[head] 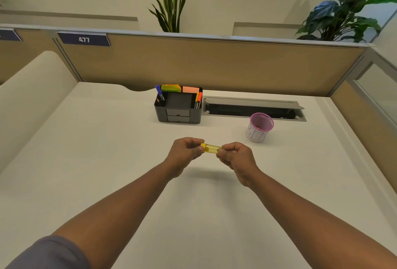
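Head view: both hands meet over the desk (107, 161), holding a yellow highlighter (211, 148) between them. Left hand (185, 150) pinches its left end, fingers curled in, thumb near the capped tip. Right hand (235, 157) pinches the right end, fingers curled tight round it. Highlighter lies roughly level, slightly tilted, its middle bare between the two grips. It is off the desk; its shadow falls on the surface just under the grip.

Beyond the grip, a bit left: black organizer (178, 116) with a blue pen (159, 92) in its left slot, sticky notes (190, 89) at the back and an orange marker (199, 97) in its right slot. Beyond and right of the grip, near: pink mesh cup (260, 129) wrapped in white paper with writing, upright. Behind the cup: open cable tray (253, 107) set in the desk. Further back: tan partition (214, 64) with a tag reading 477 (83, 39) far left of the grip. Plants (171, 0) stand behind the partition. Grey sleeve (49, 253) shows on the left arm, well behind the grip.
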Demonstrator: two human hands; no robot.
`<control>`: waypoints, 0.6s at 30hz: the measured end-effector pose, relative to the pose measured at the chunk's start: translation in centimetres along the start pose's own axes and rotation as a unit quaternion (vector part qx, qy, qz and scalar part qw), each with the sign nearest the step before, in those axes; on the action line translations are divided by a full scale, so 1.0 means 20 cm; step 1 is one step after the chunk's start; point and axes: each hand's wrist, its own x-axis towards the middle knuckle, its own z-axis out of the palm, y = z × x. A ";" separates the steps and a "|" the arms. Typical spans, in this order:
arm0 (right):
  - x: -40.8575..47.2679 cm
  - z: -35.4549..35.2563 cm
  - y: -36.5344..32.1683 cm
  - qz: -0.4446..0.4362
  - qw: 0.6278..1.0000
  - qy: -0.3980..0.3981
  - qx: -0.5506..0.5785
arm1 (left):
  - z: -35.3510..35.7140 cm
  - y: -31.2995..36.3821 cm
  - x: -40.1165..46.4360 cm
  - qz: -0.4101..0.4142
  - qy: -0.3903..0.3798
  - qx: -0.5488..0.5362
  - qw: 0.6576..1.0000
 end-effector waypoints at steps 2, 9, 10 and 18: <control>0.01 0.00 -0.01 -0.007 0.999 -0.011 -0.033 | 0.00 -0.01 0.02 0.009 0.001 0.031 0.999; 0.06 -0.01 -0.04 -0.015 0.971 -0.086 -0.221 | -0.04 -0.05 0.05 0.012 -0.008 0.053 0.999; 0.07 -0.01 -0.04 -0.021 0.967 -0.090 -0.237 | -0.04 -0.06 0.06 0.009 -0.008 0.053 0.999; 0.23 0.13 -0.08 -0.095 0.937 -0.030 -0.335 | -0.17 -0.22 0.17 0.081 0.049 0.398 0.913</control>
